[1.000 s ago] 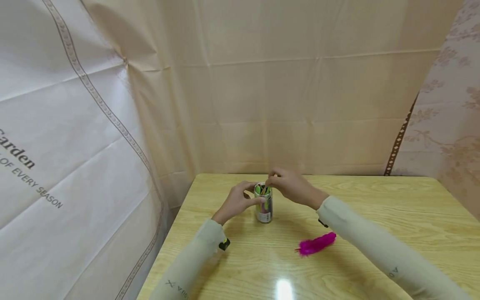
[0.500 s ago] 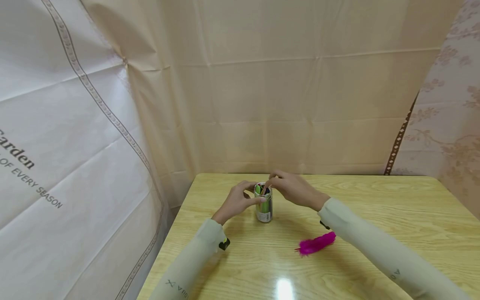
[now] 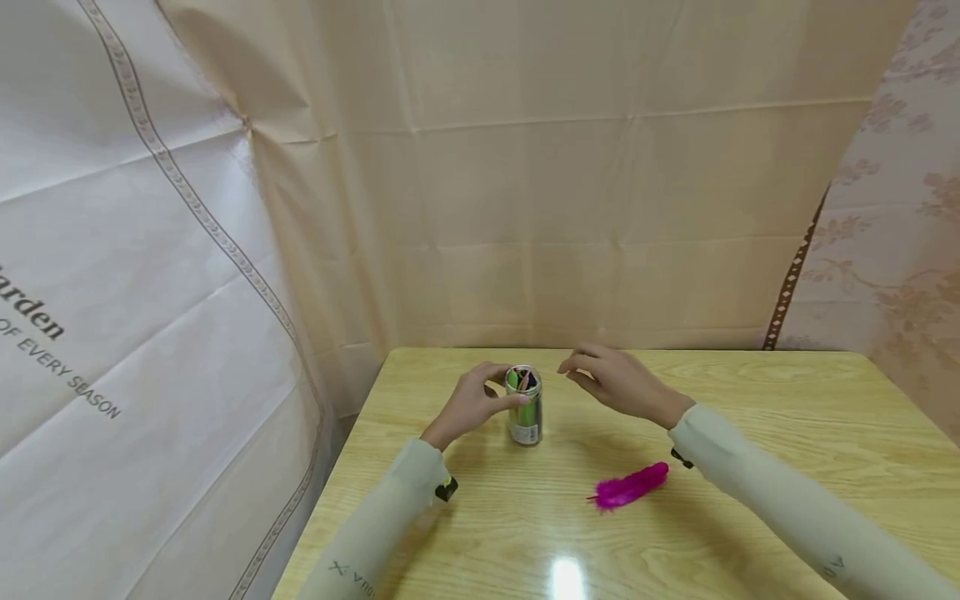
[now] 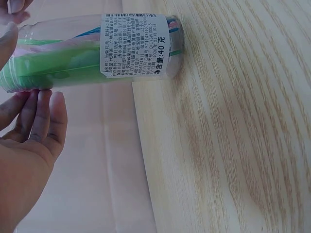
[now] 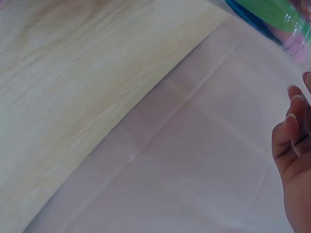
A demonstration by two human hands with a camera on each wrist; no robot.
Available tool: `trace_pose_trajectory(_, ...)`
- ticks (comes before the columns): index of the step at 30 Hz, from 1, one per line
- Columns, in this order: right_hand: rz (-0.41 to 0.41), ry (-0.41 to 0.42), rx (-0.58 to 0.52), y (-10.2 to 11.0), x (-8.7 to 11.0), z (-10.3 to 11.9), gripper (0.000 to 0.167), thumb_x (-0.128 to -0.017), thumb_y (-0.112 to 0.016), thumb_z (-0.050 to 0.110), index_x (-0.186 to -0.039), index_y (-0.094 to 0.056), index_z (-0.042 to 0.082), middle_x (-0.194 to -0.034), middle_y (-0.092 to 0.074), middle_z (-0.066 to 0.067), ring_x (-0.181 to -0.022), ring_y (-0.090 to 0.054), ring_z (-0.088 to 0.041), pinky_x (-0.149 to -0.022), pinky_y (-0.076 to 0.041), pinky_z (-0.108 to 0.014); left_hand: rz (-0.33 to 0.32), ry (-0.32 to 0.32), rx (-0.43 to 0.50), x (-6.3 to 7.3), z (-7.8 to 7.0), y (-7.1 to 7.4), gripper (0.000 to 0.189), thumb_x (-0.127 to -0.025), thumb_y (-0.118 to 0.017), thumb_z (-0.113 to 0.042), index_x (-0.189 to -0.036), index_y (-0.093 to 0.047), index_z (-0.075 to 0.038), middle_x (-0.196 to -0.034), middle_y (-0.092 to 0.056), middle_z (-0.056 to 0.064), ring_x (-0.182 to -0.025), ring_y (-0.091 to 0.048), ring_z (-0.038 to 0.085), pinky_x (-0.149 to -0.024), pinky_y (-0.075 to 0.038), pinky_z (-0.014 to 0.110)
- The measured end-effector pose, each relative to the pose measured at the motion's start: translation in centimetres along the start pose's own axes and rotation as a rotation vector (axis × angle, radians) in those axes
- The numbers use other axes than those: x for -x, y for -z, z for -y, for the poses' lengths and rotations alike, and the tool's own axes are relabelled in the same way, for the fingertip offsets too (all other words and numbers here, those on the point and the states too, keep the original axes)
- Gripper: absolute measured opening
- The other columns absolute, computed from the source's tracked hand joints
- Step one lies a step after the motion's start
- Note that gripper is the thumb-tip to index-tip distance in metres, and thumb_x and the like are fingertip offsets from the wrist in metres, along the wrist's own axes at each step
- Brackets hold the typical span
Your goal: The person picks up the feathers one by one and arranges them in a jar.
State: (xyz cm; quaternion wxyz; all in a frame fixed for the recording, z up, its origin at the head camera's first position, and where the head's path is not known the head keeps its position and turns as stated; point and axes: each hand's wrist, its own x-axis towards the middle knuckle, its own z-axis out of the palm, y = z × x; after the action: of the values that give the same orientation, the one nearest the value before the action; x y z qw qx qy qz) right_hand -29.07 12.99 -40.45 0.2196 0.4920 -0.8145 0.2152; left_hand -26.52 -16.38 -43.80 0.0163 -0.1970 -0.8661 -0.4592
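A clear plastic jar [image 3: 527,421] stands upright on the table, holding long green, pink and blue pieces that look like feathers. My left hand [image 3: 468,404] grips it near the mouth, thumb on the near side and fingers on the far side. The left wrist view shows the white printed label [image 4: 136,46] on the jar's lower part. Just right of the jar, and apart from it, is my right hand [image 3: 626,387], its fingers loosely bent with nothing visible in them. A magenta feather [image 3: 632,487] lies on the table below that hand.
The light wood table [image 3: 757,433] reaches toward both sides. Beige cloth [image 3: 570,208] hangs behind its far edge, white printed cloth [image 3: 150,333] hangs on the left, and floral cloth [image 3: 900,242] on the right.
My right hand has left the jar's mouth and moved right. The left hand keeps its grip on the jar, and the magenta feather lies where it was.
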Motion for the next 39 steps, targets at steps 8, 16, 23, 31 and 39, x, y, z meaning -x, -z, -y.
trace_pose_trajectory(8,0.021,-0.043,0.018,0.6,2.7,-0.4,0.014,-0.095,-0.075,0.009,-0.107,-0.076,0.016,-0.100,-0.067,0.008,-0.080,-0.061,-0.003,-0.064,-0.052,-0.025,0.002,-0.008,-0.008,0.1,0.1,0.0,0.056,-0.088,-0.080,-0.050,-0.132,-0.068,-0.018,-0.119,-0.063,-0.007,-0.108,-0.060,0.017,-0.085,-0.055,0.036)
trace_pose_trajectory(16,0.029,-0.072,0.011,1.1,5.2,-0.7,0.013,-0.094,-0.076,0.009,-0.105,-0.075,0.016,-0.098,-0.067,0.009,-0.076,-0.059,0.000,-0.062,-0.051,-0.023,0.011,-0.007,-0.010,0.3,0.1,0.0,0.058,-0.089,-0.079,-0.051,-0.134,-0.067,-0.017,-0.120,-0.063,-0.005,-0.113,-0.061,0.026,-0.086,-0.055,0.035)
trace_pose_trajectory(23,0.038,-0.113,0.010,1.3,7.6,-0.9,0.016,-0.093,-0.077,0.008,-0.105,-0.076,0.018,-0.097,-0.066,0.012,-0.075,-0.055,0.003,-0.062,-0.050,-0.022,0.009,-0.003,-0.011,0.2,0.2,0.0,0.055,-0.089,-0.079,-0.050,-0.133,-0.067,-0.018,-0.119,-0.062,-0.006,-0.113,-0.061,0.025,-0.087,-0.054,0.035)
trace_pose_trajectory(31,0.070,-0.164,0.004,1.3,10.3,-0.9,0.017,-0.093,-0.078,0.012,-0.106,-0.075,0.021,-0.095,-0.063,0.018,-0.072,-0.051,0.006,-0.060,-0.048,-0.020,0.007,-0.007,-0.002,0.2,0.2,0.1,0.057,-0.089,-0.080,-0.049,-0.134,-0.066,-0.017,-0.119,-0.062,-0.005,-0.115,-0.061,0.030,-0.088,-0.054,0.038)
trace_pose_trajectory(39,0.111,-0.211,-0.025,1.0,12.4,-0.7,0.012,-0.095,-0.077,0.015,-0.106,-0.076,0.016,-0.096,-0.062,0.017,-0.071,-0.050,0.006,-0.059,-0.047,-0.020,0.009,-0.013,-0.005,0.1,0.3,0.0,0.056,-0.089,-0.080,-0.049,-0.134,-0.066,-0.019,-0.118,-0.062,-0.006,-0.114,-0.061,0.030,-0.087,-0.054,0.039)
